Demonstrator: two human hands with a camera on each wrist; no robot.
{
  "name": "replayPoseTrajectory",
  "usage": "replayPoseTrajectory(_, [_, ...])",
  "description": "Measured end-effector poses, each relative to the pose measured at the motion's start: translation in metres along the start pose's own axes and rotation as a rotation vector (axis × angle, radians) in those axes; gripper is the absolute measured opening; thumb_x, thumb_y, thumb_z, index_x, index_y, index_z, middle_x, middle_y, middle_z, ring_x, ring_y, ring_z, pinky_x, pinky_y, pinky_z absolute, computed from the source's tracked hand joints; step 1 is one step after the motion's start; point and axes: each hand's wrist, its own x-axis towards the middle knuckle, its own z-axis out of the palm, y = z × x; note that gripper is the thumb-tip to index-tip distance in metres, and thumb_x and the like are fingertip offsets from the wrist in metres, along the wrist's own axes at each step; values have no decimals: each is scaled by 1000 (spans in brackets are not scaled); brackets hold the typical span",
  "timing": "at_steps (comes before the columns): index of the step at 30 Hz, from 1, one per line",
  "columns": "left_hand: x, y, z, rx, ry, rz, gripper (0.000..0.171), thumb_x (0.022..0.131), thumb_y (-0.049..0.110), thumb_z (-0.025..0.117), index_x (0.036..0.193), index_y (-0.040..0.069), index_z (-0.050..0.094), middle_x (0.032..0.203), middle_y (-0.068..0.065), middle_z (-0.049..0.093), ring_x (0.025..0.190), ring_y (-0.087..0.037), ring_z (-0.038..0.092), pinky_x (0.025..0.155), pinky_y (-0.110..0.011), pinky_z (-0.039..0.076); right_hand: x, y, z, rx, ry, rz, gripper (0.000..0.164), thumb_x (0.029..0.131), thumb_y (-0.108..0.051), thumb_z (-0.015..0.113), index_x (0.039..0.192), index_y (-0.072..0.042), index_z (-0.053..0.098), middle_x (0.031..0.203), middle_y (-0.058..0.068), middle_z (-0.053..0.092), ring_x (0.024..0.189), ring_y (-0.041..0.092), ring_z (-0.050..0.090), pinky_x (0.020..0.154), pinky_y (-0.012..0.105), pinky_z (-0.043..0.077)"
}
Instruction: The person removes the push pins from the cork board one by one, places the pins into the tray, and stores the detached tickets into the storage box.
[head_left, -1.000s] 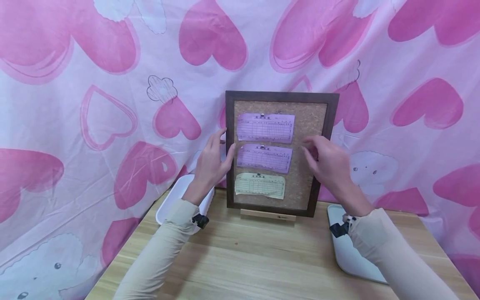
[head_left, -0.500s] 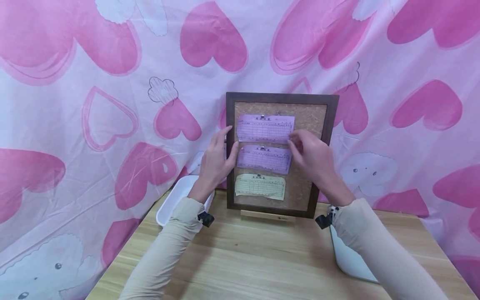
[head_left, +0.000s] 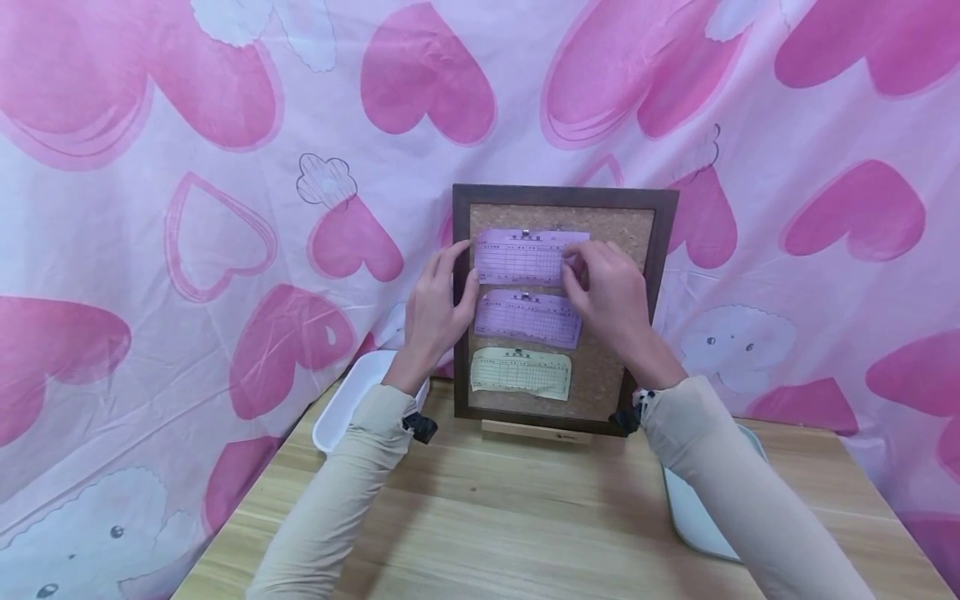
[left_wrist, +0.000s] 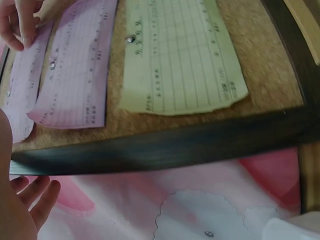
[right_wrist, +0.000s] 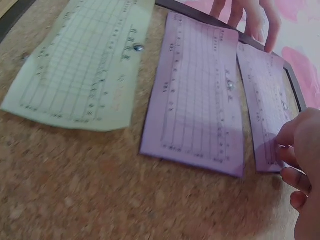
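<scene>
A dark-framed cork board (head_left: 615,350) stands upright with three form slips pinned on it. The top purple slip (head_left: 517,262) hangs above a second purple slip (head_left: 517,317) and a pale green slip (head_left: 521,373). My left hand (head_left: 438,304) rests at the board's left frame, fingers extended, with the thumb over the frame's inner edge. My right hand (head_left: 611,287) has curled fingers on the right part of the top slip; I cannot tell whether it pinches anything. Small silvery pins (right_wrist: 138,48) show at the slips' upper edges.
A wooden stand (head_left: 525,429) supports the board on the wooden table (head_left: 480,517). At the left lies a white tray (head_left: 330,421), partly behind the left sleeve. A pale green tray (head_left: 693,521) lies under the right forearm. Pink heart-patterned cloth (head_left: 427,75) hangs behind.
My right hand has moved left from the board's bare right side onto the top purple slip. My left hand has shifted slightly right and up along the frame. The slips have stayed in place.
</scene>
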Motion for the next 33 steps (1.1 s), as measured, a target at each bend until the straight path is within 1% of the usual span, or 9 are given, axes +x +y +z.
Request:
replayPoseTrajectory(4, [3,5,1,-44,16,-24,43,109,34,61,149,18,61,148,-7,65,132,-29,68,106,-47,58,8,-6,3,-1,7,-24,16,101,-15,71,115,-8,73,88,5,67,81,25,57,73,39,45])
replayPoseTrajectory(7, [4,8,2,-75,34,-42,38,109,32,61,143,15,65,144,-8,68,130,-28,69,106,-46,58,13,-12,4,8,5,-26,17,101,-14,70,116,-7,73,92,7,67,82,26,59,73,40,47])
replayPoseTrajectory(14, [8,10,4,-138,75,-70,27,109,26,63,130,11,70,126,-10,74,109,-26,73,94,-43,61,22,-21,9,11,-4,-15,18,101,-12,68,117,-7,74,101,8,69,85,25,62,75,42,54])
replayPoseTrajectory(17, [9,10,6,-181,88,-79,25,108,24,65,128,10,71,123,-12,75,106,-26,74,91,-42,62,25,-23,11,1,-13,-24,19,100,-13,69,118,-9,74,105,8,70,88,25,64,76,42,56])
replayPoseTrajectory(19, [10,11,7,-201,95,-81,25,108,23,66,127,9,72,126,-13,75,107,-28,75,90,-43,63,27,-24,12,-4,-19,-30,20,100,-13,70,119,-9,75,105,8,70,88,25,65,76,42,57])
replayPoseTrajectory(24, [10,13,9,-207,109,-88,24,107,21,68,126,8,73,128,-17,76,101,-31,75,82,-45,62,31,-25,17,-7,-24,-32,20,102,-17,71,119,-9,75,106,8,71,87,25,67,71,42,59])
replayPoseTrajectory(28, [10,14,9,-208,114,-93,22,107,20,68,124,7,73,119,-17,78,92,-30,73,77,-46,61,33,-26,20,3,-22,-22,19,104,-19,70,119,-9,74,107,8,71,88,25,67,70,42,59])
replayPoseTrajectory(33, [9,15,10,-220,118,-97,19,106,20,70,120,7,74,108,-14,78,88,-27,73,76,-45,61,37,-28,21,9,-22,-9,17,105,-19,69,118,-10,73,107,8,71,91,25,68,73,43,59])
